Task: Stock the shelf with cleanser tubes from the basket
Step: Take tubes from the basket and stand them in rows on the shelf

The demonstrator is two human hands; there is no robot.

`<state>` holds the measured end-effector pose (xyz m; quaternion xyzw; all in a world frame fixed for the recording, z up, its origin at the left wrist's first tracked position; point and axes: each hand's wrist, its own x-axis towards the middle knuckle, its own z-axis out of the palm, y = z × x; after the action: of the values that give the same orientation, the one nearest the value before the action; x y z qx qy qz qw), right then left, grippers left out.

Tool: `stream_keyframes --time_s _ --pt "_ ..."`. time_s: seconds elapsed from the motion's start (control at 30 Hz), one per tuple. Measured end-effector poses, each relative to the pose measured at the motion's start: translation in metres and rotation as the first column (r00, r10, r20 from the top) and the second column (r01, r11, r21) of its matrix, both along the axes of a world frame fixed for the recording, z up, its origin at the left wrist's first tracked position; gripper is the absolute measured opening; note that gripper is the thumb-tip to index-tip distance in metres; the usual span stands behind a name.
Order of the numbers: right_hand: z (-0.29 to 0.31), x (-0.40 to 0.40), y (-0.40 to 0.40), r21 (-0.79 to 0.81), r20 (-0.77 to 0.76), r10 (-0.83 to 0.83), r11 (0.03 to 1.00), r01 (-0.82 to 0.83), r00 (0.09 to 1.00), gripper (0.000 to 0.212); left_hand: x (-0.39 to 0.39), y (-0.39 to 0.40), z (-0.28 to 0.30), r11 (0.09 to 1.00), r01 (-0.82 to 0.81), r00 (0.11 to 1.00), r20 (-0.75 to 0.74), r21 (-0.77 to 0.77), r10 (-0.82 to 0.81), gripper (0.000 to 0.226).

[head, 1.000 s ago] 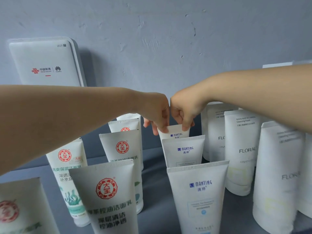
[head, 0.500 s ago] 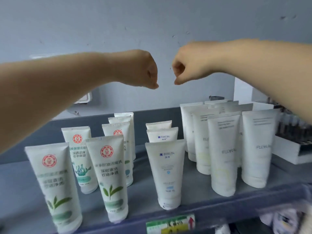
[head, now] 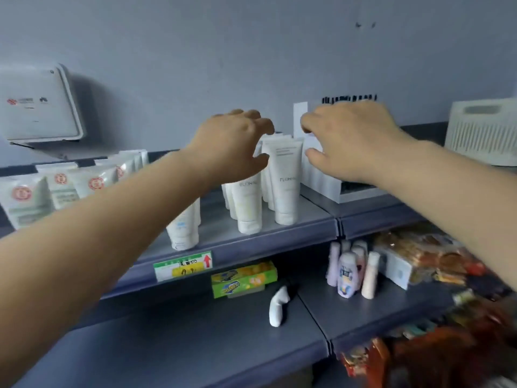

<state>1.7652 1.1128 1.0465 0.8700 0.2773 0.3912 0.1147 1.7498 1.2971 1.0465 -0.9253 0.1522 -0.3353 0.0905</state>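
Left hand point(head: 235, 141) and right hand point(head: 349, 141) spread open, empty, above white cleanser tubes point(head: 285, 180) lettered "FLORAL", blurred, on shelf point(head: 279, 236).

Both hands hover empty, fingers loosely spread, above the shelf point(head: 279, 242): left hand point(head: 232, 144) and right hand point(head: 349, 138) flank upright white FLORAL tubes point(head: 285, 180) near its right edge; red-logo tubes point(head: 58, 186), seemingly blurred, stand toward its left edge

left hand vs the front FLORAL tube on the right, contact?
Cannot tell. In the head view the left hand has its thumb overlapping the edge of the front FLORAL tube, but the blur hides any contact or gap in depth.
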Motion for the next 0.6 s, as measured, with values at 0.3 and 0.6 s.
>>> stream_keyframes --time_s 0.3,0.6 --pt "-0.107 -0.019 -0.131 -0.079 -0.249 -0.313 0.950 0.303 0.916 0.033 0.029 -0.128 -0.117 0.966 0.257 0.941 -0.224 -0.008 -0.252 0.048" --pt "-0.216 -0.030 -0.226 -0.111 -0.512 -0.506 0.840 0.531 0.694 0.041 0.069 -0.230 -0.233 0.875 0.484 0.787 -0.453 0.032 -0.419 0.049"
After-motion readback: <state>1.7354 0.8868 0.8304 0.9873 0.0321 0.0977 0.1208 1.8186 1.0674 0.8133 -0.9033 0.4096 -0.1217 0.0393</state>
